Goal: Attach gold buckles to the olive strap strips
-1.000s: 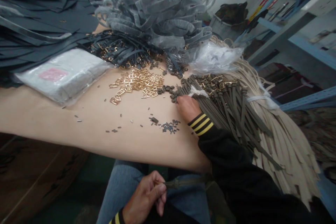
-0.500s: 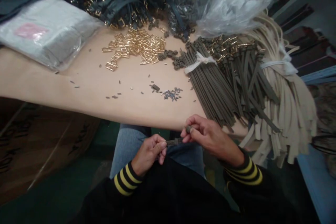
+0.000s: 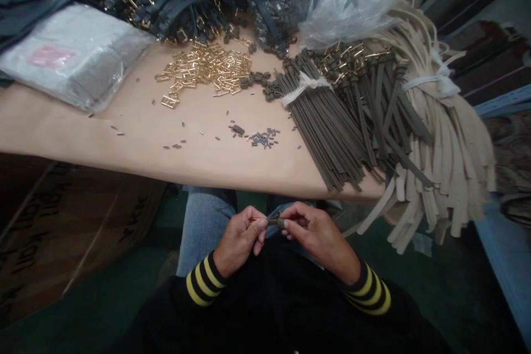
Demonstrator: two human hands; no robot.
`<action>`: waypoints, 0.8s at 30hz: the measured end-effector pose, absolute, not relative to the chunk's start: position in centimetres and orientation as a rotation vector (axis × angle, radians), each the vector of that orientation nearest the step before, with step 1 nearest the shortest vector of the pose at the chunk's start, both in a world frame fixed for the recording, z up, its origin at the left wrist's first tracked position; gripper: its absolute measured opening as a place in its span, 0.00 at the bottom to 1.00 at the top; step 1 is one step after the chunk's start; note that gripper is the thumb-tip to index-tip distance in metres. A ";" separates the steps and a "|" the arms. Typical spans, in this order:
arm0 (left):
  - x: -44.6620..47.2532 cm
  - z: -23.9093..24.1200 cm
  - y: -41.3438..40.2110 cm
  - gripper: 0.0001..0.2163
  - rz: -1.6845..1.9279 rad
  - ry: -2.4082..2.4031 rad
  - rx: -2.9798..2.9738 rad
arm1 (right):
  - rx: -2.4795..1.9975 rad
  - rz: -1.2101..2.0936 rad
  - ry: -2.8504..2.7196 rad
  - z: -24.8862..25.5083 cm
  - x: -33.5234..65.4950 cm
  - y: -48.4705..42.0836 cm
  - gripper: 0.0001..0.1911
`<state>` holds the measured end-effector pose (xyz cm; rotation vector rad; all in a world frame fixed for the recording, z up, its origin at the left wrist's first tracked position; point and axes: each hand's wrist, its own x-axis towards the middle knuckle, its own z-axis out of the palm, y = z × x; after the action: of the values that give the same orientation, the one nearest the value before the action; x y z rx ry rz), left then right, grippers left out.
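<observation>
Over my lap, below the table's front edge, my left hand (image 3: 240, 239) pinches the end of a thin olive strap (image 3: 271, 222). My right hand (image 3: 317, 232) pinches the same strap from the other side, with a small olive loop between its fingertips. Both hands are closed, thumbs and forefingers nearly touching each other. Yellow-striped black cuffs cover both wrists.
On the tan table (image 3: 124, 133) lie a heap of gold buckles (image 3: 207, 69), small olive loops (image 3: 265, 84), tiny grey pieces (image 3: 261, 138), a tied bundle of olive straps (image 3: 336, 116), beige straps (image 3: 448, 138) overhanging the right edge, dark straps (image 3: 174, 0), and plastic bags (image 3: 78, 58). A cardboard box (image 3: 62, 243) stands at lower left.
My right hand left the loops on the table and came down to my lap, joining my left hand on the strap. The view tilted downward.
</observation>
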<state>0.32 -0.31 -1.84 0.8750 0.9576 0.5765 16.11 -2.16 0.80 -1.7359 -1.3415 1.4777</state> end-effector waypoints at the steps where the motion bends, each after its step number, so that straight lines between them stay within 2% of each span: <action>1: 0.3 -1.9 -0.4 0.12 0.580 0.952 0.871 | -1.730 1.491 -1.323 0.8 16.1 -2.2 0.03; 8: 0.5 -2.1 -0.5 0.13 0.624 0.982 0.850 | -1.667 1.444 -1.363 1.6 15.1 -2.3 0.08; 12: 0.5 -2.0 -0.5 0.14 0.615 0.941 0.833 | -1.679 1.319 -1.490 1.3 15.1 -2.3 0.06; 18: 0.5 -2.0 -0.6 0.17 0.631 0.982 0.843 | -1.671 1.505 -1.320 1.0 15.1 -1.9 0.05; 24: 0.5 -2.3 -0.8 0.17 0.608 1.008 1.039 | -1.599 1.559 -1.323 1.2 14.9 -1.4 0.04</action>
<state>0.48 -0.80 -2.31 1.0395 1.0083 0.6082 14.89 -1.42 1.25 -1.5989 -1.3225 1.5592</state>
